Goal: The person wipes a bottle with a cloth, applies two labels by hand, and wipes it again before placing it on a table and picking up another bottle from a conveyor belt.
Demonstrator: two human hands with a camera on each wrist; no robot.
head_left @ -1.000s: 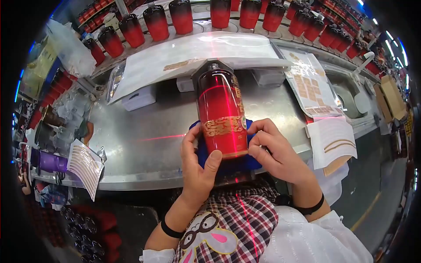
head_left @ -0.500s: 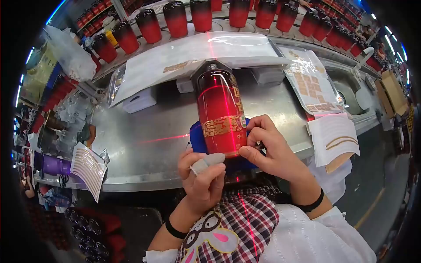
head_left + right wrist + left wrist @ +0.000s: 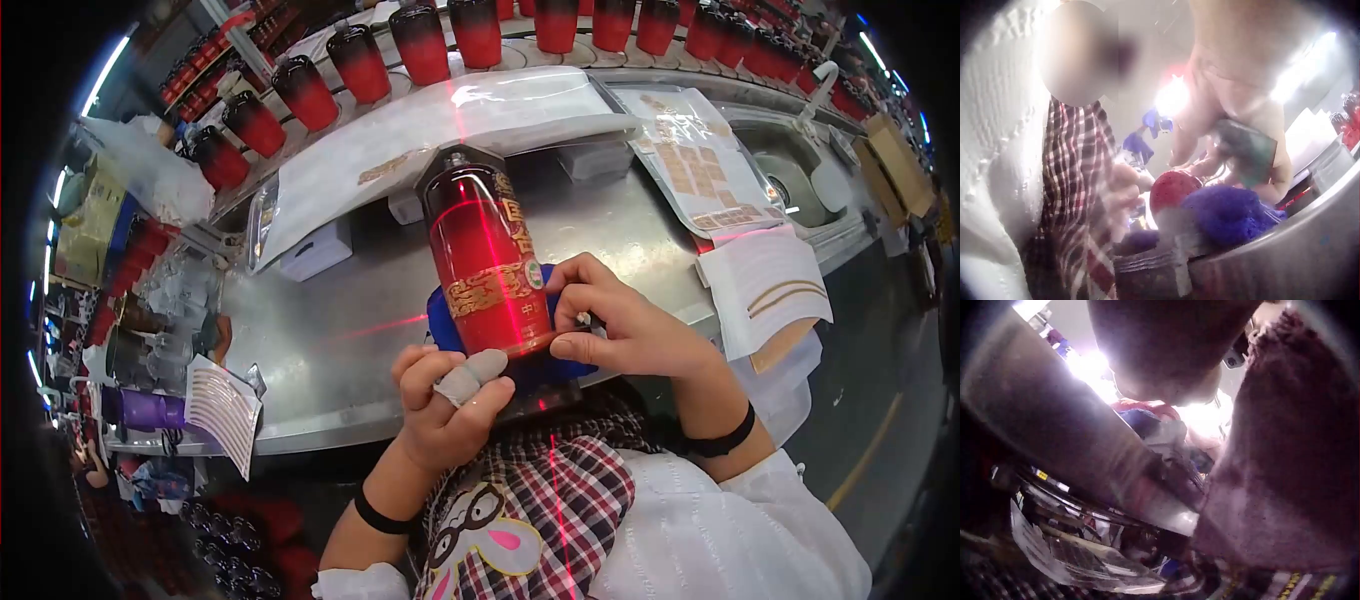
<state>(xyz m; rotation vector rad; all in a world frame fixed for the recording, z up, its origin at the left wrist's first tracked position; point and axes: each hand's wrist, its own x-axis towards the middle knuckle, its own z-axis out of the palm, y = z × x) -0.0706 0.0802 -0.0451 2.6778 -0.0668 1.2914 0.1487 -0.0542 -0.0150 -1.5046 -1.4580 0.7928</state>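
A red bottle (image 3: 480, 255), black toward its neck with gold lettering and a gold patterned band, lies neck away on a blue cloth (image 3: 440, 318). My left hand (image 3: 440, 410) is at the bottle's near end, fingers bent. One finger wears a grey wrap (image 3: 470, 376), its tip right at the base edge. Beside the lower right side, my right hand (image 3: 630, 330) has its fingertips close to the glass. A dark green, flat-edged piece (image 3: 1247, 153) shows in its curled fingers in the right wrist view. The left wrist view is dark and blurred.
Beyond the steel table (image 3: 330, 380) stands a row of red-and-black bottles (image 3: 418, 45). A white sheet (image 3: 420, 135) spans the back. Decal sheets (image 3: 695, 165) lie at right, near a sink (image 3: 790, 180). A striped strip sheet (image 3: 225, 410) hangs at the left edge.
My left hand has left the bottle's lower left side and curled its fingers, bringing the grey-wrapped finger to the base edge. The right hand stays beside the bottle. The head view has turned slightly.
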